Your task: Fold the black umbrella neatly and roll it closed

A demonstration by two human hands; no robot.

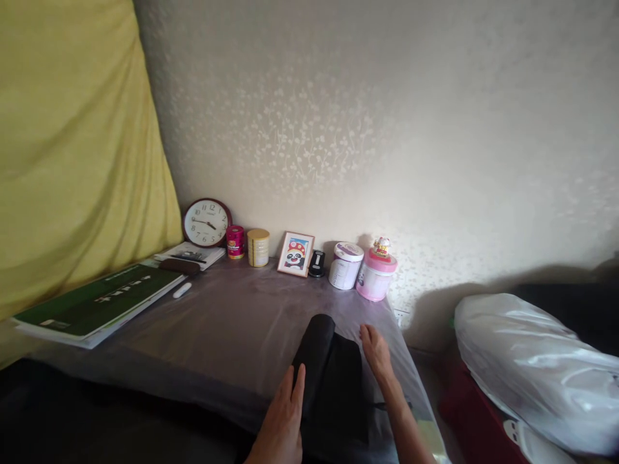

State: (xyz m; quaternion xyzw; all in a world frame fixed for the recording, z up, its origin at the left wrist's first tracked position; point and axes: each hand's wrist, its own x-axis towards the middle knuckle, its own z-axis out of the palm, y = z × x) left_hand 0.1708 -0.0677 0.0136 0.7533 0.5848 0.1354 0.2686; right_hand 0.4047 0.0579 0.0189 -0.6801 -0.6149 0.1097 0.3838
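Observation:
A partly rolled piece of black fabric lies near the front right of the table, its thick roll on the left and a flat part on the right. My left hand rests against the roll's left side with its fingers stretched out. Just past the fabric's upper right edge is my right hand, fingers curled closed. Whatever those fingers may hold is hidden. A thin dark strip, perhaps a strap, sticks out under my right forearm.
The table has a grey cover. Along the wall stand a clock, a pink can, a yellow-lidded can, a panda picture and two tubs. Green book at left; white plastic bag at right.

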